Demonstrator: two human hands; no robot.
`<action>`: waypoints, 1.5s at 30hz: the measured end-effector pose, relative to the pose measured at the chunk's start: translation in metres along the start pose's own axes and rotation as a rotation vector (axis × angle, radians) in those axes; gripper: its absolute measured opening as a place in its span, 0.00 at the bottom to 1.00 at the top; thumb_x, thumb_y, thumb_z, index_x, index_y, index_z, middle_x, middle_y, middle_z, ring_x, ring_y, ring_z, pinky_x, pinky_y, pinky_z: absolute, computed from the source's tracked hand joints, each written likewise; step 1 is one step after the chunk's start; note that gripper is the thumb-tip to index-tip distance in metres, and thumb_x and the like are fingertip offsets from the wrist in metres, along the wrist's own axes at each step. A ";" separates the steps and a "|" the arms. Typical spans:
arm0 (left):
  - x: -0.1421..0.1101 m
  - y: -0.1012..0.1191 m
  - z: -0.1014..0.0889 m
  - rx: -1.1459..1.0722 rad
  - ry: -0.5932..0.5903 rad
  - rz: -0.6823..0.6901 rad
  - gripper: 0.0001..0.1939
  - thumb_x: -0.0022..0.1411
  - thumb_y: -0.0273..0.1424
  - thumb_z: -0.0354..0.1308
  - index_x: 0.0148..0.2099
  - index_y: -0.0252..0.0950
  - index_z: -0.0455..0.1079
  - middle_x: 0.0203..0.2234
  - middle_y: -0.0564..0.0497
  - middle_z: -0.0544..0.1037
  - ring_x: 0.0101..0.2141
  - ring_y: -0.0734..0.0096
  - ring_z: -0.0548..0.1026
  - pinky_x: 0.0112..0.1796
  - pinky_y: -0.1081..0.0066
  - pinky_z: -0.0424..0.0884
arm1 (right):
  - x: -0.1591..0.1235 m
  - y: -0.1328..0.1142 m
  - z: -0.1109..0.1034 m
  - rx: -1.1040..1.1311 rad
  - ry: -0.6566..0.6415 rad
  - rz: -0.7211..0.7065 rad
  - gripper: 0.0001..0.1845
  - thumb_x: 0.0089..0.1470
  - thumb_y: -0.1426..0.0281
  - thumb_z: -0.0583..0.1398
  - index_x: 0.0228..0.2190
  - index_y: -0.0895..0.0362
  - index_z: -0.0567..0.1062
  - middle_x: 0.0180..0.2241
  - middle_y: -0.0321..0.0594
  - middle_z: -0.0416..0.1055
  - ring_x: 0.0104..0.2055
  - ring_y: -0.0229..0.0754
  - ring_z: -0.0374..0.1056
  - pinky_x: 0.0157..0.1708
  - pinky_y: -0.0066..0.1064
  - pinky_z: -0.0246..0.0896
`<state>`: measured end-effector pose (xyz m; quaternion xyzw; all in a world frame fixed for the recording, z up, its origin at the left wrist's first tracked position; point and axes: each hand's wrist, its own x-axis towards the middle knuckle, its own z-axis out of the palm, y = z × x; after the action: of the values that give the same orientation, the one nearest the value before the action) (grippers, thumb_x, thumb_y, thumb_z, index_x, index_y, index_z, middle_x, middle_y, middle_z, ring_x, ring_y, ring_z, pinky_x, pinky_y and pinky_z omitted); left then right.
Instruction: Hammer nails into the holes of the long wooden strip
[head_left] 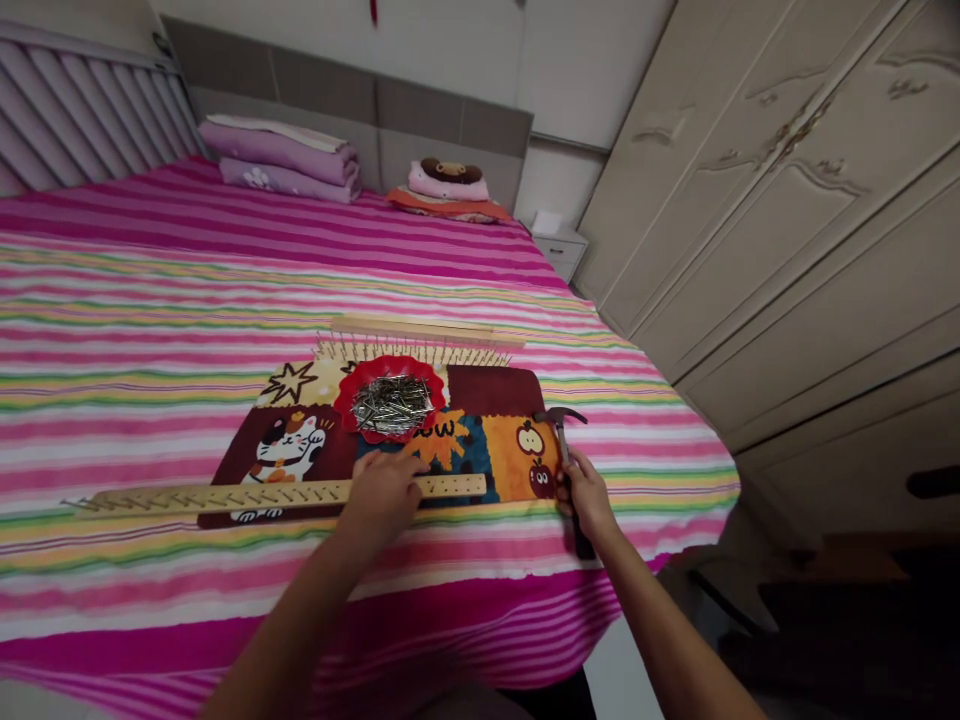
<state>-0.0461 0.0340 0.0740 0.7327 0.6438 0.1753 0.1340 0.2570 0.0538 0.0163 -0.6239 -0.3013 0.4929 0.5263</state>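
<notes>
My right hand (589, 495) is wrapped round the dark handle of a claw hammer (562, 420), its metal head pointing away from me beside the mat. A long, narrow wooden strip (300, 492) lies across the near edge of a printed mat (495, 390). Slanting nails stand in the strip's left part, and small holes show at its right end. My left hand (386, 490) rests over this strip, fingers drawn together near the holes; whatever they pinch is too small to make out. Just beyond sits a red scalloped bowl (346, 410) full of loose nails (397, 403).
Behind the bowl lies another wooden strip (420, 352) bristling with upright nails, with a plain strip (412, 326) behind it. Everything rests on a bed with a striped cover (187, 290). Folded bedding (277, 155) is stacked at the headboard; a wardrobe (787, 220) stands on the right.
</notes>
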 end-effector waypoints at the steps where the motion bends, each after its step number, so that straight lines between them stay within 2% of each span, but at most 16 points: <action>1: 0.006 -0.004 -0.007 0.011 -0.001 -0.008 0.15 0.51 0.25 0.52 0.37 0.44 0.76 0.37 0.51 0.81 0.41 0.61 0.75 0.50 0.60 0.61 | -0.001 0.002 0.000 0.012 -0.002 -0.011 0.24 0.41 0.61 0.60 0.44 0.51 0.69 0.19 0.24 0.60 0.12 0.28 0.50 0.10 0.20 0.40; 4: 0.031 -0.016 -0.025 0.123 0.049 -0.069 0.14 0.56 0.30 0.49 0.37 0.41 0.76 0.38 0.46 0.81 0.41 0.57 0.75 0.44 0.60 0.64 | -0.002 0.005 0.001 0.021 0.016 -0.028 0.25 0.42 0.61 0.60 0.45 0.50 0.69 0.19 0.24 0.60 0.11 0.27 0.48 0.09 0.19 0.38; 6: 0.049 -0.021 -0.030 0.222 0.036 -0.126 0.14 0.56 0.31 0.49 0.36 0.39 0.77 0.38 0.42 0.80 0.41 0.53 0.74 0.43 0.58 0.64 | -0.002 0.006 0.001 0.027 0.018 -0.018 0.24 0.42 0.60 0.60 0.44 0.50 0.69 0.19 0.24 0.60 0.12 0.27 0.48 0.09 0.19 0.37; 12: 0.085 -0.022 -0.027 0.344 -0.170 -0.219 0.12 0.51 0.29 0.52 0.31 0.40 0.77 0.36 0.42 0.81 0.41 0.50 0.75 0.41 0.56 0.62 | -0.002 0.004 0.001 0.046 0.016 -0.014 0.24 0.42 0.60 0.60 0.44 0.51 0.69 0.19 0.24 0.60 0.12 0.27 0.49 0.09 0.18 0.38; 17: 0.094 -0.022 -0.030 0.346 -0.214 -0.191 0.08 0.46 0.27 0.54 0.25 0.40 0.75 0.29 0.44 0.81 0.36 0.55 0.76 0.40 0.59 0.62 | -0.003 0.005 0.002 0.051 0.022 -0.022 0.25 0.42 0.61 0.59 0.45 0.51 0.68 0.19 0.23 0.60 0.12 0.27 0.48 0.09 0.18 0.39; 22: 0.087 -0.041 -0.037 0.272 -0.145 -0.140 0.07 0.49 0.32 0.53 0.24 0.41 0.71 0.26 0.48 0.79 0.32 0.61 0.75 0.34 0.67 0.63 | -0.003 0.005 0.003 0.050 0.027 -0.019 0.24 0.42 0.61 0.59 0.44 0.51 0.69 0.19 0.23 0.59 0.11 0.27 0.48 0.09 0.18 0.38; 29: 0.073 -0.052 -0.056 0.000 -0.071 -0.210 0.09 0.52 0.37 0.52 0.30 0.42 0.73 0.27 0.52 0.79 0.31 0.65 0.75 0.33 0.70 0.65 | -0.004 0.004 0.003 0.072 0.014 -0.031 0.23 0.42 0.61 0.60 0.43 0.51 0.68 0.19 0.23 0.60 0.12 0.27 0.48 0.09 0.18 0.37; 33: 0.068 -0.054 -0.056 -0.117 0.074 -0.228 0.08 0.49 0.36 0.54 0.27 0.40 0.73 0.28 0.51 0.78 0.33 0.65 0.74 0.37 0.69 0.66 | -0.004 0.004 0.004 0.065 0.005 -0.046 0.23 0.42 0.60 0.59 0.43 0.51 0.68 0.19 0.22 0.59 0.12 0.26 0.47 0.09 0.18 0.38; 36: 0.063 -0.054 -0.053 -0.478 0.125 -0.291 0.11 0.45 0.38 0.58 0.32 0.39 0.74 0.24 0.53 0.76 0.29 0.68 0.73 0.35 0.69 0.68 | -0.005 0.004 0.004 0.063 0.009 -0.040 0.23 0.42 0.60 0.59 0.43 0.51 0.68 0.19 0.22 0.59 0.12 0.26 0.47 0.09 0.18 0.38; 38: 0.057 -0.050 -0.054 -0.781 0.124 -0.326 0.17 0.41 0.38 0.61 0.36 0.37 0.75 0.21 0.55 0.75 0.26 0.71 0.71 0.33 0.70 0.69 | -0.005 0.004 0.004 0.064 0.015 -0.032 0.24 0.41 0.61 0.59 0.43 0.51 0.68 0.19 0.22 0.59 0.12 0.26 0.48 0.09 0.18 0.38; 40: 0.049 -0.042 -0.058 -0.978 0.094 -0.373 0.19 0.37 0.37 0.64 0.35 0.36 0.76 0.20 0.55 0.76 0.24 0.73 0.71 0.32 0.70 0.70 | -0.005 0.003 0.005 0.064 0.021 -0.029 0.25 0.41 0.61 0.58 0.44 0.51 0.68 0.19 0.22 0.59 0.11 0.26 0.48 0.09 0.18 0.38; 45: 0.029 -0.017 -0.070 -1.190 -0.056 -0.433 0.16 0.34 0.33 0.67 0.30 0.32 0.77 0.25 0.48 0.80 0.27 0.72 0.75 0.33 0.71 0.73 | -0.004 0.002 0.005 0.063 0.012 -0.040 0.24 0.41 0.62 0.57 0.43 0.51 0.67 0.18 0.22 0.59 0.11 0.27 0.47 0.08 0.19 0.38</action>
<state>-0.0883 0.0628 0.1328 0.3904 0.5660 0.4529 0.5676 0.2511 0.0510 0.0159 -0.6040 -0.2949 0.4878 0.5570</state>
